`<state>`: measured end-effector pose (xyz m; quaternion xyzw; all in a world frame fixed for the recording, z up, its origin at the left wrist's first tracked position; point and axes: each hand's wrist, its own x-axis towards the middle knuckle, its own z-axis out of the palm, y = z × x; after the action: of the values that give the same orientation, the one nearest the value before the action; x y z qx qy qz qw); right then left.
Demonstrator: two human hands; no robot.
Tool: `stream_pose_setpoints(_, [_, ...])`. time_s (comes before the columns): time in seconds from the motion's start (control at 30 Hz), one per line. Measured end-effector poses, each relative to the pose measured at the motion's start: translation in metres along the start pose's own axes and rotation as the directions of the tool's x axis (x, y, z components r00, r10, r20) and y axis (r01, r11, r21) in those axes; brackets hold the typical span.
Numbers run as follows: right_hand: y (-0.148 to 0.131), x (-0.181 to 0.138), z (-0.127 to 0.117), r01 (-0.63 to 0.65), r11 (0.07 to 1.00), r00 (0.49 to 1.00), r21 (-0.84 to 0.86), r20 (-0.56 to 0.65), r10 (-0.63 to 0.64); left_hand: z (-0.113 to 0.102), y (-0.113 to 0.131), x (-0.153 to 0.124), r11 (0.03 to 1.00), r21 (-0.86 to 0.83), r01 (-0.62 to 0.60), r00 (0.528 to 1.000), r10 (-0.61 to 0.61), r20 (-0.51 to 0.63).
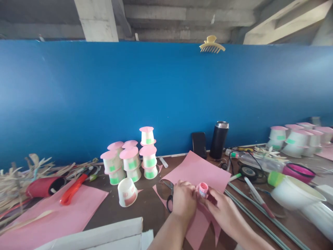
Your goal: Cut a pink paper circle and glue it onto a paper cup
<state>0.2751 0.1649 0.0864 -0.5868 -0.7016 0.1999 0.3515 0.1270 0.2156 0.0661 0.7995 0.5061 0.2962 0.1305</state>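
My right hand (221,205) pinches a small pink cylinder (203,189) with a round opening on top and a pale, lettered side; its exact kind is unclear. Close beside it, my left hand (185,196) is closed, its fingertips against or next to the cylinder; whatever it grips is hidden. Beneath both hands lies a cut sheet of pink paper (200,170). Scissors (169,203) with dark handles rest partly behind my left hand. Farther left, a white paper cup (127,192) leans upside down on the brown table (104,211).
Stacked cups (129,159) with pink paper tops stand at back left. A black flask (220,140) and a phone (199,145) are by the blue partition (166,93). Greenish rods (260,217) and a white bowl (296,192) lie right; a red-handled tool (73,189) lies left.
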Motion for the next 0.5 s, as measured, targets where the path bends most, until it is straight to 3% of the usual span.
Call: stream_pose_setpoints(0.5, [0.0014,0.0005,-0.0016,0.041,0.993,0.999,-0.114,-0.012,-0.043,-0.0076,0.0046,0.0004,1.000,0.028,-0.011,0.997,0.009,0.074])
